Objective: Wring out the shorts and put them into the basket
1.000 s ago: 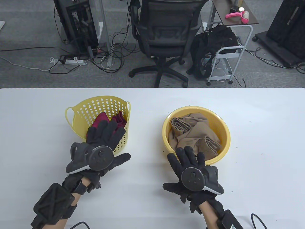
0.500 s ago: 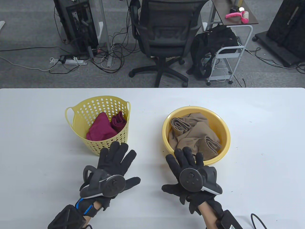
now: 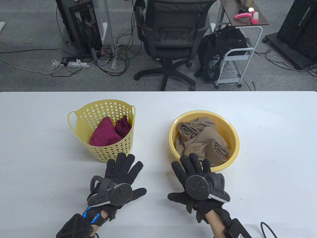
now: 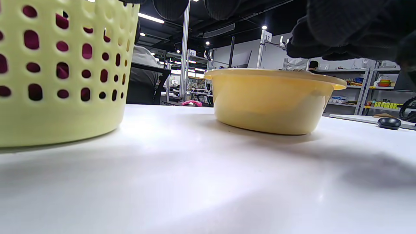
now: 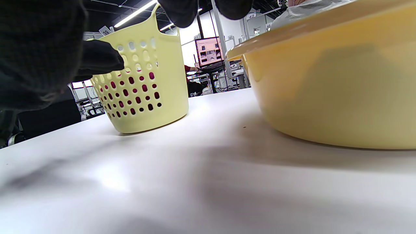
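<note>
Maroon shorts lie crumpled inside the pale yellow perforated basket at the table's left centre; the basket shows in both wrist views. Tan shorts fill the yellow basin, also seen as a basin from the wrists. My left hand lies flat on the table just in front of the basket, fingers spread, holding nothing. My right hand rests flat, its fingertips at the basin's near rim, empty.
The white table stretches wide on both sides. Beyond its far edge stand an office chair, a small cart with a black bag, and cables on the floor.
My left hand pulled back from over the basket to the table in front of it, leaving the maroon shorts inside. The right hand barely shifted.
</note>
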A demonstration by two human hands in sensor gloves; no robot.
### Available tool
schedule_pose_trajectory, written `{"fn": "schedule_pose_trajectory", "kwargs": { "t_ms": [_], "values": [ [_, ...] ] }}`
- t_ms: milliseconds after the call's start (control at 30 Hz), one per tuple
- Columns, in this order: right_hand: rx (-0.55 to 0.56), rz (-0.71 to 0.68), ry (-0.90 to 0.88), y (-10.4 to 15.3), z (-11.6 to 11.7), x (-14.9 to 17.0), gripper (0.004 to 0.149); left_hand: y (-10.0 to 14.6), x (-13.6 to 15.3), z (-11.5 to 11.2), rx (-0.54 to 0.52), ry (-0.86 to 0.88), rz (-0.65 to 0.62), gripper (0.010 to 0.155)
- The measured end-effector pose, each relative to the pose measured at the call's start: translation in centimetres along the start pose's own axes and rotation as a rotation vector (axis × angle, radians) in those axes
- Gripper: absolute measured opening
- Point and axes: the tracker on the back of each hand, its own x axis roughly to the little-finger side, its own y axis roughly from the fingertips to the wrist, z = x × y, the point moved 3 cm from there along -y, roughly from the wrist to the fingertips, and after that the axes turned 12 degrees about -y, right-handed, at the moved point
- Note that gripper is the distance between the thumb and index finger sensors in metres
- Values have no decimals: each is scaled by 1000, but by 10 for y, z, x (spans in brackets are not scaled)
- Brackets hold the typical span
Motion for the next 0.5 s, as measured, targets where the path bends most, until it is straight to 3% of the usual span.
{"fn": "schedule_pose_trajectory", "kwargs": {
  "t_ms": [500],
  "values": [
    [-13,4,14,-2,2,-2,106,2,2,-3,9,8,-15,92]
  ]
}}
